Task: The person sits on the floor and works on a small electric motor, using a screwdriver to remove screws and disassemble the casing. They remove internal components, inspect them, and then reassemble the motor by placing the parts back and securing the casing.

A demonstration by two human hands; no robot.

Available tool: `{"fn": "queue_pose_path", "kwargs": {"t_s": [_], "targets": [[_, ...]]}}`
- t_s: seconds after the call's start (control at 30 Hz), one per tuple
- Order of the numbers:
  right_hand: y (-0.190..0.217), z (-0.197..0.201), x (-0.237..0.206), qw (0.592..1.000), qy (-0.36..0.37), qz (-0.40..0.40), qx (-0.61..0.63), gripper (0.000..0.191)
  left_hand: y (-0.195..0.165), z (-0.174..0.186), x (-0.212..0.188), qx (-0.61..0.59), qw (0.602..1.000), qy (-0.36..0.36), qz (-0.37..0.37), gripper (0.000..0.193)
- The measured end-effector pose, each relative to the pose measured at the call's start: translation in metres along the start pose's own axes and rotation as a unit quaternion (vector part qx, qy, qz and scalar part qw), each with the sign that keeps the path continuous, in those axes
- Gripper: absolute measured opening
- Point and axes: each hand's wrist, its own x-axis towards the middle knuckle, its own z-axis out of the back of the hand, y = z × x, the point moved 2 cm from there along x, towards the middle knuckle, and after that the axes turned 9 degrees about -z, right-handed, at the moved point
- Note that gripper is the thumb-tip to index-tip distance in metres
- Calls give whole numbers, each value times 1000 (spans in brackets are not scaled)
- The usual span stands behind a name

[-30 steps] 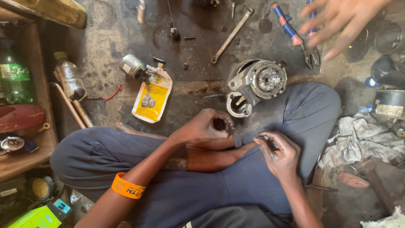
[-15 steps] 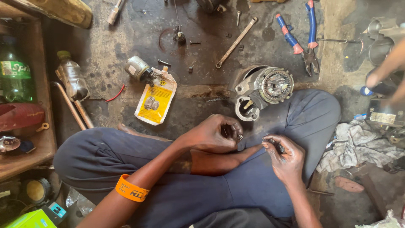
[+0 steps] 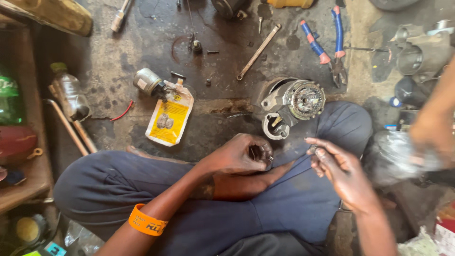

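Small dark part: pinched in the left hand, over the lap of a person sitting cross-legged on the floor; too small and too covered to tell its long axis or which way it points.
Left hand: fingers curled and pressed together around the small dark part, orange wristband on the forearm.
Right hand: held just right of the left hand, not touching it; thumb and forefinger pinch a tiny grey piece, other fingers loosely bent.
Motor housing: on the floor just beyond the hands, round open face turned up and to the right.
Yellow pouch: flat on the floor, left of the motor housing.
Spanner: lying slantwise, farther off.
Pliers: red and blue handles, jaws pointing toward the knee.
Another person's arm: blurred, at the right edge.
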Motion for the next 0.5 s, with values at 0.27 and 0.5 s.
{"fn": "queue_pose_path", "kwargs": {"t_s": [0.27,0.5], "targets": [[101,5,-18,930,-106,203,-288,33,6,7,1,7,1000,1,-17,25],[161,-38,2,770,-123,345,-523,27,10,12,-1,-4,1000,5,-21,29]]}}
